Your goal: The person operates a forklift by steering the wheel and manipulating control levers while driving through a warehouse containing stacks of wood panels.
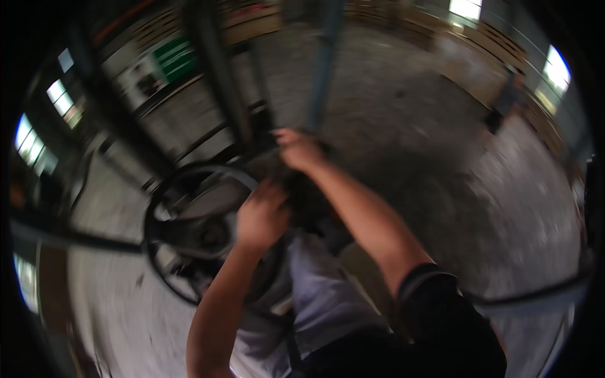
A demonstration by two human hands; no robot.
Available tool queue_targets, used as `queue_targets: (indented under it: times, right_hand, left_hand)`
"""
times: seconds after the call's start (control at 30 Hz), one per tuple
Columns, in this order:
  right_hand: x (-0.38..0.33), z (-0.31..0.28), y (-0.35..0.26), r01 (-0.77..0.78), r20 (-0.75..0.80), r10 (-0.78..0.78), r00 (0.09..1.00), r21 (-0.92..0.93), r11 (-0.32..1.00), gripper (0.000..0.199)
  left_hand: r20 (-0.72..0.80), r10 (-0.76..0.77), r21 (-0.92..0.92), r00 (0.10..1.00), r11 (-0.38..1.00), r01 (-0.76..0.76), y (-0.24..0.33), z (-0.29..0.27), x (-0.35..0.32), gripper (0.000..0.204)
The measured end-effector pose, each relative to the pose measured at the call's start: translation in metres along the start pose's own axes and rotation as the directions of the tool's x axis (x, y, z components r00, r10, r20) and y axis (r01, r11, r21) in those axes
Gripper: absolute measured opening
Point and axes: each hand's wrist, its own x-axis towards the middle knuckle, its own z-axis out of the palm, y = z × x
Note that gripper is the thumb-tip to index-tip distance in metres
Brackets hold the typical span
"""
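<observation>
A black steering wheel [157,217] with a dark hub stands before me, left of my knees. My left hand [263,217] is closed over the right side of its rim, the fingers smeared by motion. Farther forward and to the right, my right hand [299,150] reaches past the wheel with its fingers curled together. What those fingers hold, if anything, is too blurred to make out. Dark machine parts lie beneath that hand. My legs in grey trousers [328,290] show below the wheel.
Dark upright mast posts [217,69] rise ahead, and a blue post [324,69] stands right of them. Wooden crates [469,66] line the far right. Near them is another person [507,101]. A green and white board [175,58] hangs at the far left. Concrete floor [391,82] surrounds the vehicle.
</observation>
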Motion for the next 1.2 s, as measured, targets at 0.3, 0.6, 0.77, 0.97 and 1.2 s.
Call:
queue_targets:
  times: [0.3, 0.6, 0.77, 0.97, 1.2]
  right_hand:
    - [-0.003, -0.023, -0.068, -0.123, 0.129, 0.092, 0.987, 0.255, 0.959, 0.031]
    - [0.01, -0.009, -0.057, -0.086, 0.095, 0.057, 0.994, 0.335, 0.938, 0.026]
    - [0.012, 0.0, -0.052, -0.067, 0.142, 0.022, 0.99, 0.319, 0.946, 0.029]
    - [0.024, -0.007, -0.036, 0.155, 0.093, -0.186, 0.978, 0.268, 0.951, 0.042]
    - [0.023, -0.003, -0.049, -0.112, 0.133, 0.067, 0.989, 0.367, 0.923, 0.025]
  left_hand:
    - [-0.143, -0.053, 0.595, 0.988, 0.793, 0.129, -0.014, -0.193, -0.175, 0.021]
    - [-0.451, 0.143, 0.538, 0.881, 0.832, 0.14, -0.106, -0.195, -0.136, 0.009]
    - [-0.495, 0.062, 0.448, 0.867, 0.873, 0.193, -0.093, -0.178, -0.179, 0.021]
    - [-0.341, -0.24, 0.403, 0.909, 0.836, 0.373, 0.006, -0.129, -0.185, 0.023]
    - [-0.155, -0.08, 0.217, 0.985, 0.97, 0.113, 0.074, -0.061, -0.157, 0.022]
